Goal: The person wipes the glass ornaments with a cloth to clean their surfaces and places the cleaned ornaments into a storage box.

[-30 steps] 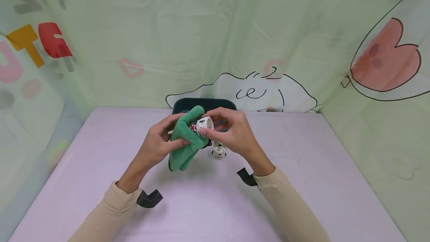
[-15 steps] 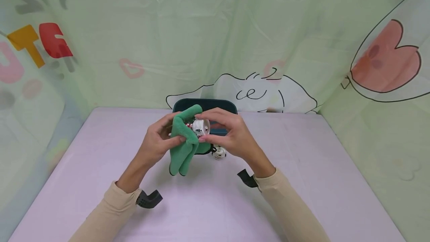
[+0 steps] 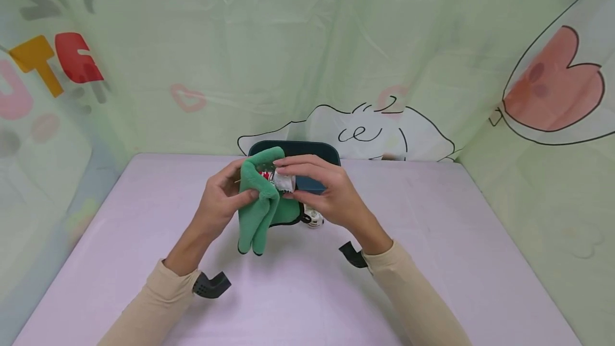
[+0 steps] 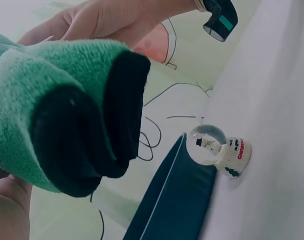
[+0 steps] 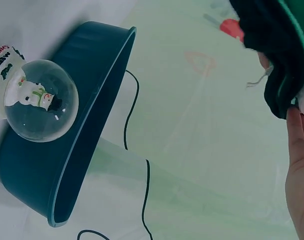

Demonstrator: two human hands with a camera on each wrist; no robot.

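Note:
My left hand (image 3: 218, 196) grips a green cloth (image 3: 261, 210) with black edging, folded around the clear ball of a snow globe (image 3: 285, 180). Red shows inside the ball, and its white base points to the right. The fingers and thumb of my right hand (image 3: 329, 183) pinch that base above the table. Below the hands a second snow globe (image 5: 42, 102) stands upright on the table, with a snowman in a black hat inside. In the head view the cloth and right hand partly cover it. The left wrist view shows red lettering on its base.
A dark teal basin (image 3: 294, 148) stands behind the hands at the table's back edge, close behind the standing snow globe. The table (image 3: 288, 292) has a pale lilac cover. Printed curtains (image 3: 269, 57) hang around its back and sides.
The held snow globe has moved slightly left and turned, so its base's open underside no longer faces the head camera. The cloth has shifted left and its lower right corner now hangs down.

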